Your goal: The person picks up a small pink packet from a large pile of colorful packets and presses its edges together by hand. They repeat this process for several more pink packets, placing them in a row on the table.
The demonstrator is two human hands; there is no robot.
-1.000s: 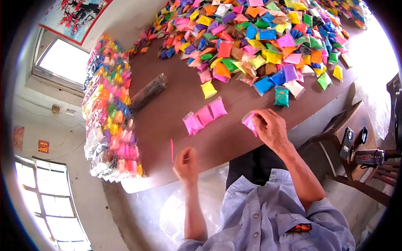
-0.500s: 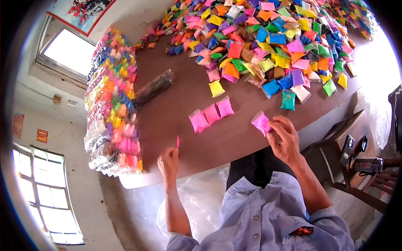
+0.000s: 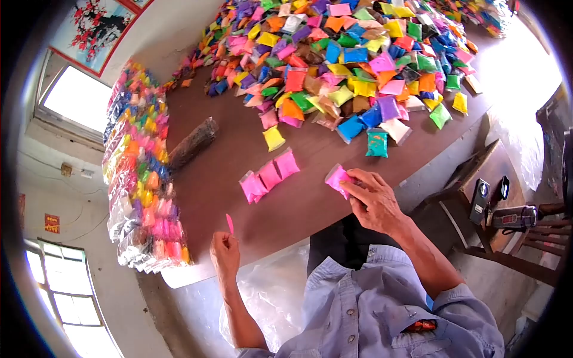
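My right hand (image 3: 377, 201) grips a small pink packet (image 3: 338, 179) between thumb and fingers, over the front part of the brown table (image 3: 221, 173). The fingers cover its right side. In my left hand (image 3: 225, 253), a thin pink strip with a pointed tip (image 3: 230, 224) stands up from the pinched thumb and fingers, near the table's front left edge. Between and beyond my hands, three pink packets (image 3: 269, 175) lie side by side in a slanting row. A yellow packet (image 3: 274, 138) lies just past them, and a teal packet (image 3: 376, 143) is beyond my right hand.
A large heap of multicoloured packets (image 3: 340, 65) covers the back of the table. Stacked clear bags of colourful packets (image 3: 143, 173) line the left edge, with a dark filled bag (image 3: 194, 143) beside them. At right, a wooden stand (image 3: 501, 173) holds a phone (image 3: 479, 201) and a flask (image 3: 514, 217).
The head view has turned, so the scene sits further left and lower. My right fingers reach further over the pink packet. My left hand keeps its pinch on the pink strip.
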